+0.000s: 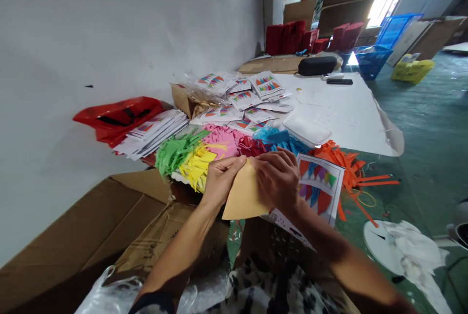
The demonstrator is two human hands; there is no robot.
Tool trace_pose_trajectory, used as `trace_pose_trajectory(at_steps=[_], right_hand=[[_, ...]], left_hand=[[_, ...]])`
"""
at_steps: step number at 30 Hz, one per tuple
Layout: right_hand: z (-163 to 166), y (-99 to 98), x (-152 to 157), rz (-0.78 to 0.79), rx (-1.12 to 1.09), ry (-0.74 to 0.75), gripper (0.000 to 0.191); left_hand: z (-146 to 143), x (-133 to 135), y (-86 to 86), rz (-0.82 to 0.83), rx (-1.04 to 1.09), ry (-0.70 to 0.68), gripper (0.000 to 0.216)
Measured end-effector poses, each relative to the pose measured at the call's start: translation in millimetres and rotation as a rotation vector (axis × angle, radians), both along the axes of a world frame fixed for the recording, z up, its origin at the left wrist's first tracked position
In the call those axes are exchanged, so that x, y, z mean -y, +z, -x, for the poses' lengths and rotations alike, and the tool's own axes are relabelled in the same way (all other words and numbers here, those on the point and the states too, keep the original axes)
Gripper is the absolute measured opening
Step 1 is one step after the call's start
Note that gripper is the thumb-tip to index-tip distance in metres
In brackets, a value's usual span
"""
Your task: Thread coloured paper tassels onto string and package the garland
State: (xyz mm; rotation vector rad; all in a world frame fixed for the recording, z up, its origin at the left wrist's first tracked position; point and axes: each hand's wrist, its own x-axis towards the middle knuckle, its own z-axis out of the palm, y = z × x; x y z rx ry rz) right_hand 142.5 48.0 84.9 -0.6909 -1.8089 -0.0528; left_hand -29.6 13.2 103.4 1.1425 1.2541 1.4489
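Observation:
My left hand [220,177] pinches the top edge of a tan, flared flat piece [245,194], either paper or felt. Close by, my right hand [280,177] grips the same piece at its upper right, with its fingers curled over the edge. Just behind my hands lie bundles of cut strips: green [179,150], yellow [197,165], pink [224,138], dark red [252,147], blue [280,139] and orange [340,160]. Beside my right forearm is a printed card [321,187] picturing colourful bunting.
Several printed packets [243,99] are heaped on the white-covered table [351,114]. A red bag [119,116] and a paper stack [157,131] stand by the wall. An open cardboard box [91,226] is at lower left, a white stool [383,248] at lower right.

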Motion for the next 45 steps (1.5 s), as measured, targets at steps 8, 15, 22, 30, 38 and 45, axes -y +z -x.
trace_pose_trajectory(at_steps=[8, 15, 22, 30, 38, 45], right_hand=[[-5.3, 0.1, 1.1, -0.03, -0.042, 0.058, 0.019], [-12.0, 11.3, 4.1, 0.383, -0.061, 0.15, 0.012], [-16.3, 14.2, -2.7, 0.603, -0.059, 0.209, 0.02], [-17.7, 17.6, -8.3, 0.775, -0.041, 0.239, 0.028], [-13.2, 11.1, -11.5, 0.744, 0.026, 0.248, 0.028], [-2.0, 1.8, -2.3, 0.438, 0.041, 0.136, 0.016]], left_hand=[[-5.0, 4.7, 9.8, 0.034, 0.114, 0.044, 0.041], [-5.4, 4.3, 7.6, 0.061, 0.146, 0.028, 0.039], [2.1, -0.1, 2.7, 0.09, 0.16, 0.04, 0.043], [14.6, -1.7, 0.5, 0.101, 0.179, 0.015, 0.046], [21.8, -1.7, -2.5, 0.219, 0.107, -0.119, 0.047], [14.1, 4.1, -4.0, 0.092, -0.035, -0.05, 0.051]])
